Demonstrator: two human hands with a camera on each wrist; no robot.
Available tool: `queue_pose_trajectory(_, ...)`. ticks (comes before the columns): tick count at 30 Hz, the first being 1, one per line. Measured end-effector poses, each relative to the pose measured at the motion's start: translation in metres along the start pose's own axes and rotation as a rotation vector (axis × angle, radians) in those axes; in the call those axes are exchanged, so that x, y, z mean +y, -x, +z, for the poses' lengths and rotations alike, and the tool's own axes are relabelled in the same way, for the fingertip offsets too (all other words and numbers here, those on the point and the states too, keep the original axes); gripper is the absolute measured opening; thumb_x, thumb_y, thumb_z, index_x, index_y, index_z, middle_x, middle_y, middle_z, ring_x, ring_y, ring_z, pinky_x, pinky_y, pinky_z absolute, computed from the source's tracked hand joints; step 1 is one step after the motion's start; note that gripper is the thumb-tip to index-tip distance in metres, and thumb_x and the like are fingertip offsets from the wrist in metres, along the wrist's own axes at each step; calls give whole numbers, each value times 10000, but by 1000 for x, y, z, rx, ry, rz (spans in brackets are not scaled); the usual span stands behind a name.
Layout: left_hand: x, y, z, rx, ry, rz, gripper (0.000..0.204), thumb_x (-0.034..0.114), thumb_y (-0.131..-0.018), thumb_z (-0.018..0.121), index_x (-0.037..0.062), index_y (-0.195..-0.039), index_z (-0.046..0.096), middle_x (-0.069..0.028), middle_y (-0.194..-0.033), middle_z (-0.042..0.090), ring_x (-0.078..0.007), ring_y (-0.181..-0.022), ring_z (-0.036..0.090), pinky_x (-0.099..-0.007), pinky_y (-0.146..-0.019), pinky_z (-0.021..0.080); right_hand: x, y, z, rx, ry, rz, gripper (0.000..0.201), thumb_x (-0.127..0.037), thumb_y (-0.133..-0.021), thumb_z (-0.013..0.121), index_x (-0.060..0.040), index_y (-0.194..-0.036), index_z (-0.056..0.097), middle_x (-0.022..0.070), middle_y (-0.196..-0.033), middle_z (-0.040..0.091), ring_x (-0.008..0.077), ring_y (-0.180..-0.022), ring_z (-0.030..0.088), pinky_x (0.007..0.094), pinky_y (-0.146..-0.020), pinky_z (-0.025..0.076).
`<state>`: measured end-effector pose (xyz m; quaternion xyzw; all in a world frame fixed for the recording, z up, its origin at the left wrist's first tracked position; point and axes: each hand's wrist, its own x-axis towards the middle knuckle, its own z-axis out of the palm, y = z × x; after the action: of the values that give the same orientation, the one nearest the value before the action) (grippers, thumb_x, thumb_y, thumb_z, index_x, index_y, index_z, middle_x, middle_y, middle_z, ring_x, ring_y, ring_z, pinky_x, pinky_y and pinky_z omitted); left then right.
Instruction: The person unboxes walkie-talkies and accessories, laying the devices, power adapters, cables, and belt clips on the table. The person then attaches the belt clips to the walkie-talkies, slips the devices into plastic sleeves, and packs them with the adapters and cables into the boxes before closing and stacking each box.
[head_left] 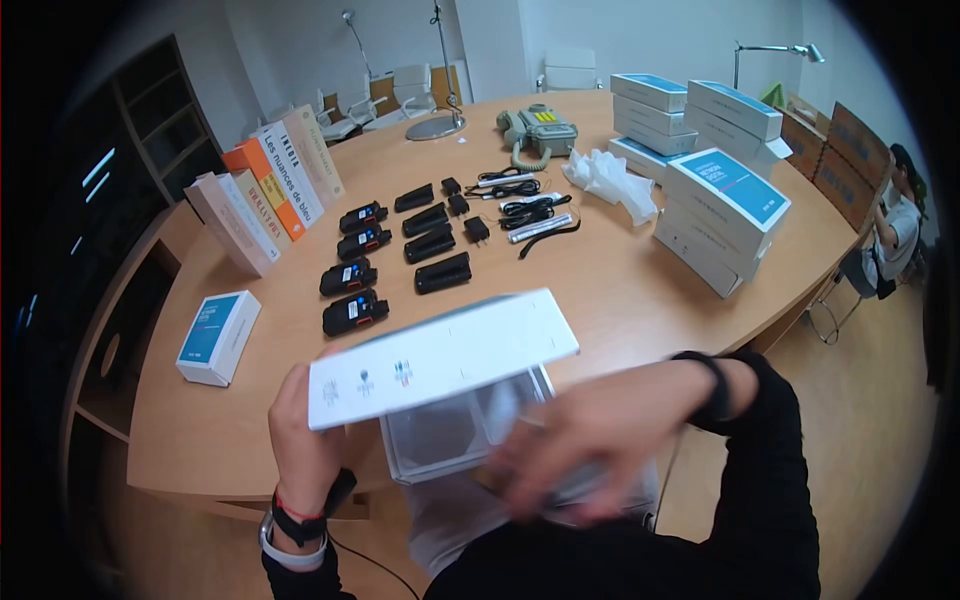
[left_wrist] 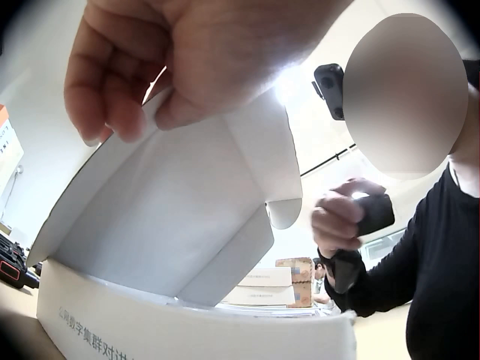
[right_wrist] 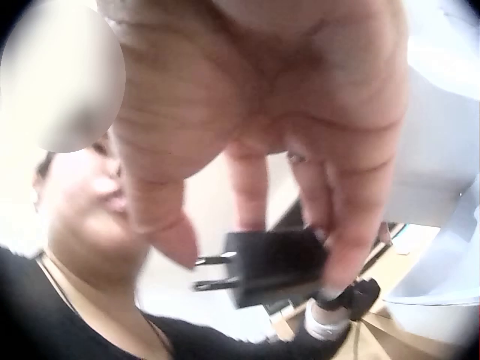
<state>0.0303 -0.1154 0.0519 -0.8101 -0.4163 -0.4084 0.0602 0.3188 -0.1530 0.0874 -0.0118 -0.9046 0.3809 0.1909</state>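
Observation:
A white box [head_left: 392, 455] is held over the lap at the table's front edge, its lid [head_left: 450, 355] raised and a pale compartmented tray inside. My left hand [head_left: 305, 440] pinches the lid's edge, which the left wrist view shows with thumb and fingers [left_wrist: 124, 112] at the top of the lid [left_wrist: 157, 202]. My right hand [head_left: 610, 430], blurred, is just right of the box. In the right wrist view, that hand [right_wrist: 262, 97] grips a black plug adapter [right_wrist: 277, 266], its two metal prongs pointing left.
Black handsets [head_left: 354, 312], black holders [head_left: 442, 273], small adapters [head_left: 477, 231] and cables [head_left: 530, 212] lie in rows beyond the box. Books [head_left: 280, 180] and a small box [head_left: 218, 338] stand left; stacked boxes [head_left: 720, 215], crumpled plastic [head_left: 612, 183] and a telephone [head_left: 540, 130] are farther back.

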Motion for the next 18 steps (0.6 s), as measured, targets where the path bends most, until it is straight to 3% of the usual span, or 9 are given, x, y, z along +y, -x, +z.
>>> queue_pose_trajectory(2,8,1,-5,-30,26,-103,282,-89,-782,544,-35,-1052,601,-104,-789,589,-177,-689,585,-278,-605,449,-29,43,-27,-29,-262,35,341,-198,-760,705,-64,-1068,647,172,-1153,570,296,-1093,535,358,-921,440)
queue_pose_trajectory(4,11,2,-8,-101,-16,-88,275,-60,-777,568,-34,-1048,611,-106,-752,567,-211,-671,588,-291,-599,448,-33,69,-64,108,-159,60,325,-210,-753,710,-46,-1030,666,140,-1104,599,274,-1088,527,383,-908,440)
queue_pose_trajectory(6,11,3,-10,-114,-27,-55,257,-26,-784,577,-34,-1038,616,-110,-735,555,-231,-665,587,-297,-589,445,-20,75,-86,456,125,210,379,-312,-783,704,7,-982,655,160,-1082,564,258,-944,571,352,-822,465)
queue_pose_trajectory(7,12,3,-10,-109,2,-56,255,-20,-785,575,-34,-1036,616,-110,-734,555,-229,-663,584,-295,-585,443,-3,70,-95,614,63,381,380,-277,-791,689,1,-1043,629,121,-1103,543,217,-945,571,316,-816,478)
queue_pose_trajectory(9,15,5,-9,-102,41,-78,261,-5,-780,579,-34,-1036,617,-110,-728,553,-227,-662,582,-296,-585,441,41,53,-117,435,567,656,353,-185,-781,645,-35,-1098,604,124,-1128,520,215,-956,568,281,-787,501)
queue_pose_trajectory(11,14,8,-8,-98,62,-78,299,5,-760,599,-24,-1057,609,-113,-738,549,-234,-662,571,-300,-582,437,113,47,-120,259,844,674,378,-185,-693,677,-48,-1039,617,136,-1024,543,296,-923,570,357,-780,485)
queue_pose_trajectory(12,11,9,-9,-94,80,-79,341,15,-739,619,-14,-1078,602,-116,-748,544,-242,-662,561,-305,-579,433,148,42,-122,146,884,771,422,-196,-645,697,-42,-1028,612,153,-998,541,322,-924,564,381,-767,472)
queue_pose_trajectory(15,2,13,-7,-99,123,-118,365,23,-736,625,-12,-1099,593,-137,-848,583,-252,-760,592,-304,-655,461,203,28,-125,140,877,768,423,-204,-644,705,-8,-1002,595,178,-925,592,334,-890,587,398,-753,473)
queue_pose_trajectory(18,-11,12,-2,-208,170,-115,410,37,-746,639,-8,-1147,563,-166,-1005,602,-272,-909,606,-310,-771,478,215,19,-123,142,871,813,418,-213,-649,708,11,-981,587,191,-870,623,352,-861,599,408,-753,472)
